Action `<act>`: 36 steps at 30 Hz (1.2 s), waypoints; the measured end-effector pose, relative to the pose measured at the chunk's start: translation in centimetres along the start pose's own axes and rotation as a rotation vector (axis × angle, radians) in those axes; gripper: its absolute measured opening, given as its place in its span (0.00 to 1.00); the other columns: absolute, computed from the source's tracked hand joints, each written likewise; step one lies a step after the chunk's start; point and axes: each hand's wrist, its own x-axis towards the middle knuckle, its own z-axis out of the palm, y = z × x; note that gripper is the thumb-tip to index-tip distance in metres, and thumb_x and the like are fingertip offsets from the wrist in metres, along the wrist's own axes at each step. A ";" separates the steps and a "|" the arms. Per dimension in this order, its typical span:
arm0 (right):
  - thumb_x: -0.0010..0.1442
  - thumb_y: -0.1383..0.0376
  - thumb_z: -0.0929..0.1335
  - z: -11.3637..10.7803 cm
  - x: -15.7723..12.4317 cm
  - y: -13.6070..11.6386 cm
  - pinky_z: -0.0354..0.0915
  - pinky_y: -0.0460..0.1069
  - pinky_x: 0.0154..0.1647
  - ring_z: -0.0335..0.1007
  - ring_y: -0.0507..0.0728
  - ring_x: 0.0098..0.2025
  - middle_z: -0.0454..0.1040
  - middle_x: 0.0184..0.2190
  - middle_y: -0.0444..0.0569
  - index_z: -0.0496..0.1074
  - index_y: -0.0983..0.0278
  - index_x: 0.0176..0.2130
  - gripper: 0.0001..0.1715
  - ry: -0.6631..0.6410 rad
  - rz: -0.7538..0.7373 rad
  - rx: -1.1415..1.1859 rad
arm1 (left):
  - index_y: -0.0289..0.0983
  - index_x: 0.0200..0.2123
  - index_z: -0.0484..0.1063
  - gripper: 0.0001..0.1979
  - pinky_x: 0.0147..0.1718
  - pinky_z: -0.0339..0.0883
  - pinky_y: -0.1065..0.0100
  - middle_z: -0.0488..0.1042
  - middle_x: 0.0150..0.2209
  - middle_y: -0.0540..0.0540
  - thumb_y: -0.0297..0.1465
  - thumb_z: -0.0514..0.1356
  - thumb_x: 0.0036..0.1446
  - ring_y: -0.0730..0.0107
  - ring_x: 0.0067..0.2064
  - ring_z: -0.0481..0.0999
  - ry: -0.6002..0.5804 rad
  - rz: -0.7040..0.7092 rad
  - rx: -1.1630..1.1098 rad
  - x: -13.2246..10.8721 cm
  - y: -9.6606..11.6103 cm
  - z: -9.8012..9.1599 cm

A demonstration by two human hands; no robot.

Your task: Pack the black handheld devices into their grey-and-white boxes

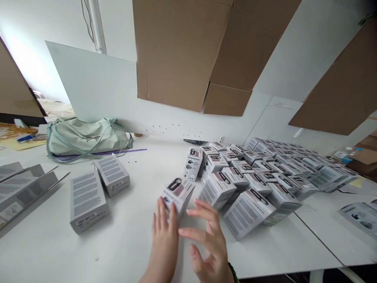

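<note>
A small white and grey printed carton (179, 192) stands slightly tilted on the table in front of me. My left hand (165, 232) rests against its near face, fingers stretched out flat; the thumb is hidden. Just right of that carton, my right hand (207, 243) hovers with fingers apart and nothing in them. Close behind, another upright carton (193, 164) begins a dense group of similar cartons (250, 214) spreading right. On the left, two cartons lie on their sides: a nearer carton (88, 200) and a farther carton (112, 175).
Unfolded cartons (23, 192) lie at the far left. A pale green bag (88, 137) sits at the back left, beside a purple strip (138, 150). Brown cardboard sheets (182, 51) hang on the white wall behind. More flat cartons (361, 218) lie at the right.
</note>
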 end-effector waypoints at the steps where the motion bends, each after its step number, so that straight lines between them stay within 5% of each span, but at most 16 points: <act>1: 0.62 0.69 0.62 0.1 0.1 -0.1 0.61 0.54 0.61 0.57 0.60 0.62 0.68 0.49 0.49 0.74 0.58 0.44 0.15 -0.003 -0.006 0.027 | 0.42 0.69 0.48 0.36 0.54 0.65 0.37 0.55 0.68 0.32 0.22 0.54 0.59 0.39 0.67 0.57 -0.075 0.061 0.074 -0.8 0.1 0.8; 3: 0.57 0.74 0.63 0.3 0.2 0.0 0.63 0.53 0.59 0.60 0.59 0.59 0.70 0.45 0.48 0.73 0.58 0.43 0.17 -0.049 -0.026 0.086 | 0.47 0.63 0.62 0.33 0.55 0.67 0.40 0.67 0.62 0.40 0.21 0.56 0.55 0.43 0.63 0.66 -0.224 0.183 0.115 -1.9 -0.6 1.3; 6: 0.54 0.77 0.63 0.8 -0.3 0.8 0.67 0.52 0.55 0.65 0.58 0.54 0.73 0.41 0.48 0.73 0.59 0.42 0.20 -0.124 -0.027 0.181 | 0.49 0.52 0.73 0.23 0.51 0.74 0.53 0.74 0.57 0.47 0.23 0.55 0.56 0.54 0.58 0.73 -0.348 0.145 0.014 -0.5 -3.1 -1.2; 9: 0.54 0.78 0.63 1.5 -1.1 1.6 0.69 0.51 0.51 0.69 0.56 0.50 0.75 0.37 0.48 0.73 0.59 0.41 0.19 -0.172 0.000 0.253 | 0.44 0.49 0.75 0.16 0.53 0.71 0.55 0.75 0.56 0.45 0.30 0.50 0.64 0.57 0.55 0.75 -0.325 -0.054 0.010 4.9 -6.0 -5.9; 12: 0.54 0.77 0.64 2.3 -1.7 2.1 0.71 0.50 0.48 0.71 0.56 0.46 0.76 0.34 0.48 0.74 0.60 0.39 0.18 -0.239 0.025 0.323 | 0.40 0.54 0.71 0.18 0.57 0.65 0.49 0.70 0.59 0.40 0.33 0.50 0.65 0.49 0.59 0.70 -0.321 -0.174 0.207 12.2 -8.5 -8.9; 16: 0.53 0.77 0.65 3.1 -2.3 2.3 0.71 0.49 0.48 0.72 0.56 0.43 0.78 0.32 0.50 0.77 0.62 0.37 0.16 -0.345 0.052 0.369 | 0.35 0.62 0.64 0.25 0.55 0.56 0.33 0.46 0.70 0.31 0.40 0.50 0.66 0.25 0.68 0.47 -0.370 -0.506 0.381 19.5 -11.4 -7.6; 19: 0.54 0.77 0.66 3.6 -2.5 2.8 0.70 0.48 0.48 0.73 0.56 0.43 0.79 0.32 0.51 0.78 0.64 0.36 0.15 -0.452 0.055 0.393 | 0.27 0.61 0.63 0.29 0.53 0.50 0.26 0.38 0.70 0.21 0.40 0.56 0.63 0.15 0.66 0.45 -0.375 -0.639 0.398 21.5 -13.3 -5.1; 24: 0.56 0.74 0.65 3.7 -2.3 3.5 0.70 0.49 0.48 0.73 0.56 0.43 0.79 0.32 0.49 0.78 0.62 0.36 0.14 -0.496 0.069 0.433 | 0.35 0.59 0.65 0.22 0.56 0.50 0.27 0.45 0.71 0.31 0.27 0.57 0.61 0.32 0.68 0.49 -0.356 -0.669 0.387 20.8 -13.6 -3.2; 29: 0.63 0.67 0.63 3.4 -1.8 4.5 0.68 0.52 0.53 0.72 0.57 0.49 0.75 0.43 0.51 0.75 0.59 0.45 0.14 -0.338 0.326 0.414 | 0.43 0.58 0.66 0.26 0.55 0.59 0.39 0.46 0.71 0.36 0.21 0.54 0.58 0.44 0.65 0.57 -0.317 -0.435 0.282 17.2 -9.2 -3.7; 31: 0.66 0.63 0.63 3.8 -1.8 5.4 0.67 0.53 0.55 0.69 0.58 0.55 0.72 0.51 0.53 0.70 0.58 0.52 0.16 -0.232 0.509 0.431 | 0.45 0.60 0.64 0.28 0.56 0.60 0.44 0.44 0.70 0.38 0.22 0.54 0.57 0.49 0.64 0.60 -0.212 -0.354 0.253 14.4 -6.7 -3.6; 33: 0.66 0.58 0.64 4.5 -1.9 6.5 0.67 0.53 0.56 0.67 0.59 0.59 0.66 0.59 0.54 0.64 0.56 0.58 0.22 -0.118 0.646 0.514 | 0.43 0.57 0.66 0.26 0.56 0.61 0.45 0.49 0.67 0.35 0.19 0.54 0.56 0.51 0.58 0.66 0.032 -0.201 0.187 10.9 -4.3 -3.4; 36: 0.62 0.50 0.68 5.4 -1.7 7.4 0.65 0.57 0.60 0.60 0.62 0.65 0.56 0.66 0.56 0.53 0.53 0.65 0.37 -0.021 0.734 0.639 | 0.43 0.54 0.66 0.24 0.56 0.62 0.46 0.53 0.62 0.36 0.17 0.55 0.56 0.53 0.56 0.68 0.211 0.018 0.082 5.8 -1.5 -3.1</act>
